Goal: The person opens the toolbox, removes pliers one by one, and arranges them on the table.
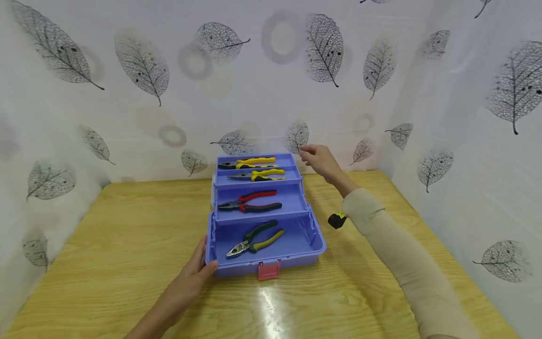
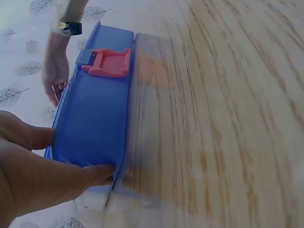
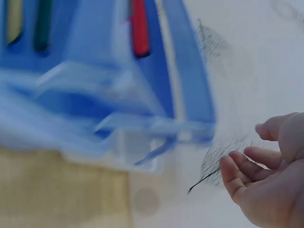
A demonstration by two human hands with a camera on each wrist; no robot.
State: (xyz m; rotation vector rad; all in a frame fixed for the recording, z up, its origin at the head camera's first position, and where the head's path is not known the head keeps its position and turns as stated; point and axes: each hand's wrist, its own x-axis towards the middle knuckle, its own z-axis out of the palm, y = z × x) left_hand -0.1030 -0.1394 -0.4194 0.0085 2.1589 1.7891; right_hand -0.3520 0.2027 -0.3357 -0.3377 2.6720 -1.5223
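Note:
A blue-violet toolbox (image 1: 296,262) stands unfolded on the table, its trays stepped up toward the back. My left hand (image 1: 191,278) grips its front left corner, thumb at the front rim; in the left wrist view the fingers reach the front wall near a red latch (image 2: 111,63). Pliers with green and yellow handles (image 1: 253,246) lie in the bottom. Red-and-black pliers (image 1: 243,206) fill the tray above. Yellow-and-black long-nose pliers (image 1: 256,177) and another yellow-handled pair (image 1: 241,164) occupy the top. Beside the top tray's right end hangs my right hand (image 1: 322,163), fingers loosely curled around nothing.
A wooden table (image 1: 127,235) extends on both sides of the toolbox. Behind it and at the sides hangs a white curtain (image 1: 254,94) with leaf prints. A small black device (image 1: 336,220) shows by the right sleeve.

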